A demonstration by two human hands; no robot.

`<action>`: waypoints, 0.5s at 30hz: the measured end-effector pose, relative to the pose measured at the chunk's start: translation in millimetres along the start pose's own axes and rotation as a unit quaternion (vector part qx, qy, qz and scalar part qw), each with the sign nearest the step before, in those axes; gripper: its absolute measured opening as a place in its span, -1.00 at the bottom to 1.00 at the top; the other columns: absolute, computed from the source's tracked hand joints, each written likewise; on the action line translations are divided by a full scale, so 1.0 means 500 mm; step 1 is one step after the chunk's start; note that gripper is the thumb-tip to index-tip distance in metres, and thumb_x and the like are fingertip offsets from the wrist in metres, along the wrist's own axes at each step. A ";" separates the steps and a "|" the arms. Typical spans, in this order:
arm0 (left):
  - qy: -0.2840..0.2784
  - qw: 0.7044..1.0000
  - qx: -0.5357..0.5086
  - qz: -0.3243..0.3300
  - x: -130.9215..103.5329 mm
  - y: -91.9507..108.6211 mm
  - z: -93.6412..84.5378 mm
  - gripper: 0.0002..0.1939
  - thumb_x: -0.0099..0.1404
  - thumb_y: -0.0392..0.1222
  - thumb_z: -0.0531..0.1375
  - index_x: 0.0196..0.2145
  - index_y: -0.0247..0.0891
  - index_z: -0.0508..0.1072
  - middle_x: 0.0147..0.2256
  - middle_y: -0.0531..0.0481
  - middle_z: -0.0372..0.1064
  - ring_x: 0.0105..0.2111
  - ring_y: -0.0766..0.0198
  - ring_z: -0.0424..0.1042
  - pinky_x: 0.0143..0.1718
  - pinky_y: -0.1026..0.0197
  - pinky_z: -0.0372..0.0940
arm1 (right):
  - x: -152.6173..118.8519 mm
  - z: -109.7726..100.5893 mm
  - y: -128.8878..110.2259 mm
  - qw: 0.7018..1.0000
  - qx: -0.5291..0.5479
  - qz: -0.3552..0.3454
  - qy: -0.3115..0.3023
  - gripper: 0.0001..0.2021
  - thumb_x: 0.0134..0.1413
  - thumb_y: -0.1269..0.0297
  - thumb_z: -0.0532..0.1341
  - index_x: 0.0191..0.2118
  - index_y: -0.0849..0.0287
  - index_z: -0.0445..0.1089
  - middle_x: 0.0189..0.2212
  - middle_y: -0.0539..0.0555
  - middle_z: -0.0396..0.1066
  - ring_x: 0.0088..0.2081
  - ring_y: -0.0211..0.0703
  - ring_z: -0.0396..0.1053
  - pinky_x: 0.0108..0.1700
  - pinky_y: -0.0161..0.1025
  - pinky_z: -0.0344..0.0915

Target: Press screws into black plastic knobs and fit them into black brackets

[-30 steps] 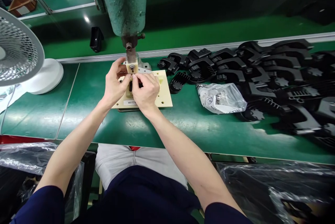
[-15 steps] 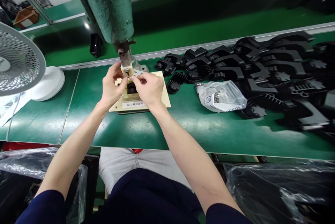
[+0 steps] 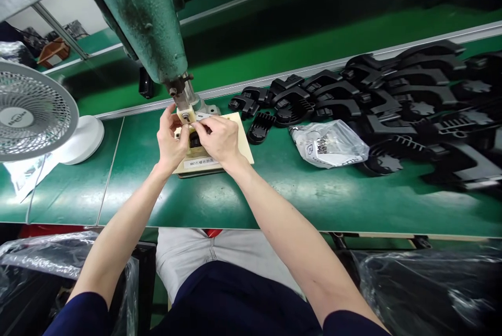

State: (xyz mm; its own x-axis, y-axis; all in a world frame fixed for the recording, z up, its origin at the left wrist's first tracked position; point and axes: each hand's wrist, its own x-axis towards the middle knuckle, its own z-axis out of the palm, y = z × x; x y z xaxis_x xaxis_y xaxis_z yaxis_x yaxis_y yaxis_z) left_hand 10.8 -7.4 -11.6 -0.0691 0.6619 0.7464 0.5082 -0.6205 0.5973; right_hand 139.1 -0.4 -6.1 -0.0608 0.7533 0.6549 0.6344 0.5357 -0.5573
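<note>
The green press (image 3: 152,27) comes down over a cream fixture plate (image 3: 243,142) that bears a printed label (image 3: 199,162). At the press's lower end is a small cream block (image 3: 186,115) with a bolt in its face. My left hand (image 3: 171,142) is curled at the block's left side, its thumb in front and fingers partly behind it. My right hand (image 3: 220,138) pinches just under the block's right side, fingertips close to the left thumb. Whatever lies between the fingertips is too small to make out. A dark part (image 3: 194,140) sits in the fixture below, partly hidden by my hands.
Right of the fixture lie a black comb-like part (image 3: 261,126) and a clear bag of small metal pieces (image 3: 329,145). Many black plastic parts (image 3: 376,90) cover the bench's right side. A fan (image 3: 35,111) and a white round base (image 3: 84,140) stand at left.
The view has shifted, so the press, fan and bench appear displaced. Both hands keep nearly the same pose at the block, with the right fingers slightly repositioned.
</note>
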 end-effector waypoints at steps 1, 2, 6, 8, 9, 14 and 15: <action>0.004 1.000 0.000 0.001 -0.001 0.002 0.001 -0.49 0.32 0.06 0.12 0.10 -0.25 0.14 -0.24 -0.09 0.36 -0.26 0.26 0.42 -0.20 0.18 0.35 | 0.001 -0.001 -0.002 1.000 0.007 0.013 -0.002 -0.72 0.17 0.28 0.17 -0.54 0.20 0.43 -0.52 0.05 0.47 -0.47 -0.21 0.36 -0.39 -0.27 0.13; 0.006 1.000 -0.002 0.000 -0.001 0.003 0.002 -0.49 0.32 0.06 0.12 0.11 -0.25 0.13 -0.24 -0.08 0.35 -0.26 0.26 0.42 -0.20 0.18 0.35 | 0.001 -0.002 -0.005 1.000 0.014 0.026 -0.003 -0.73 0.16 0.28 0.19 -0.54 0.19 0.43 -0.52 0.05 0.47 -0.47 -0.21 0.36 -0.39 -0.27 0.12; -0.006 1.000 -0.012 -0.013 0.002 0.009 0.001 -0.47 0.31 0.08 0.12 0.11 -0.25 0.13 -0.27 -0.06 0.34 -0.25 0.25 0.42 -0.20 0.18 0.35 | 0.006 -0.009 -0.014 0.996 0.030 0.078 -0.012 -0.75 0.11 0.26 0.23 -0.55 0.20 0.43 -0.51 0.05 0.48 -0.47 -0.20 0.36 -0.38 -0.27 0.12; -0.015 1.000 -0.011 -0.022 0.005 0.010 -0.003 -0.46 0.30 0.09 0.13 0.11 -0.25 0.13 -0.26 -0.07 0.35 -0.25 0.24 0.43 -0.20 0.17 0.35 | 0.010 -0.017 -0.016 0.995 0.038 0.086 -0.033 -0.76 0.10 0.26 0.24 -0.55 0.20 0.43 -0.51 0.05 0.47 -0.47 -0.19 0.36 -0.38 -0.26 0.11; -0.017 0.999 -0.010 -0.027 0.006 0.010 -0.004 -0.45 0.30 0.10 0.13 0.10 -0.25 0.13 -0.26 -0.07 0.35 -0.25 0.23 0.43 -0.19 0.16 0.35 | 0.012 -0.022 -0.015 0.994 0.045 0.083 -0.049 -0.77 0.10 0.28 0.24 -0.54 0.20 0.42 -0.51 0.05 0.47 -0.47 -0.19 0.35 -0.39 -0.26 0.11; -0.023 0.999 -0.015 -0.043 0.005 0.006 -0.008 -0.49 0.30 0.02 0.15 0.10 -0.24 0.13 -0.23 -0.09 0.36 -0.20 0.18 0.43 -0.16 0.12 0.36 | 0.007 -0.056 -0.001 0.993 0.075 0.049 -0.082 -0.85 0.11 0.37 0.18 -0.46 0.20 0.43 -0.47 0.05 0.46 -0.41 -0.19 0.37 -0.31 -0.27 0.20; -0.023 0.999 -0.017 -0.045 0.005 0.005 -0.007 -0.50 0.30 -0.01 0.15 0.10 -0.24 0.13 -0.23 -0.10 0.36 -0.20 0.18 0.43 -0.16 0.12 0.36 | 0.005 -0.064 0.003 0.993 0.074 0.045 -0.075 -0.85 0.10 0.38 0.17 -0.45 0.20 0.44 -0.46 0.05 0.47 -0.39 -0.17 0.38 -0.28 -0.26 0.22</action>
State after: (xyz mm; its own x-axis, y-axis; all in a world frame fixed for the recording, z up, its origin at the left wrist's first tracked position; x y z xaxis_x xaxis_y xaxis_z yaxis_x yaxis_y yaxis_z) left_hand 8.8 -9.0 -7.1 -0.0736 0.7330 0.6762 0.4718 -0.5718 0.6712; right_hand 164.8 -10.1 11.0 -0.1294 0.8430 0.5222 0.5235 0.5053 -0.6860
